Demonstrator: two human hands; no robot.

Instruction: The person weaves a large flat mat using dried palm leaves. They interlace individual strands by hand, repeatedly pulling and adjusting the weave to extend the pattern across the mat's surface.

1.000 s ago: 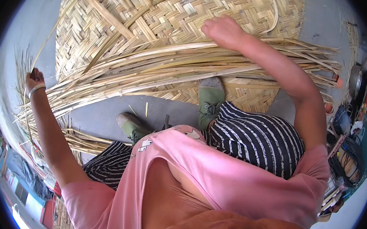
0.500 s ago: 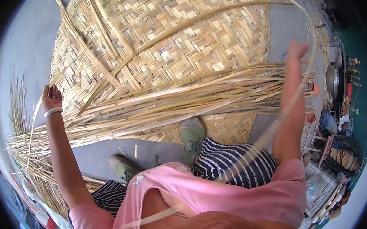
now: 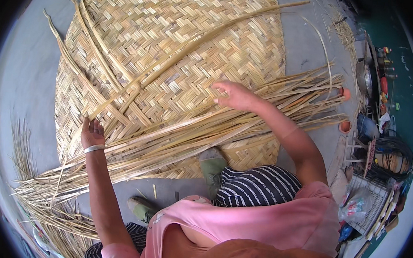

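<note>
My left hand [image 3: 93, 132], with a pale band at its wrist, is closed on a thin, pale cane strip [image 3: 74, 142] at the left part of the woven mat [image 3: 190, 14]. One part of the strip trails from the fingers toward the bundle's left end. My right hand [image 3: 234, 95] hovers with its fingers apart and nothing in them, over the upper edge of a bundle of long, split cane strips [image 3: 183, 127]. That bundle lies slantwise across the mat's near part. Above the left hand, a longer, thicker strip [image 3: 207, 33] crosses the mat toward the upper right.
Several loose strips [image 3: 102, 56] rest on the mat's left side. My green shoes [image 3: 212, 169] are at its near edge. Small clay pots [image 3: 345, 126], a wire basket [image 3: 363, 205], a black coil [image 3: 394, 159] and a metal pan [image 3: 362, 79] stand at the right.
My right hand has swung left and down from the far right to over the bundle. My left hand has shifted right and down. The strip that arched at the right has dropped lower.
</note>
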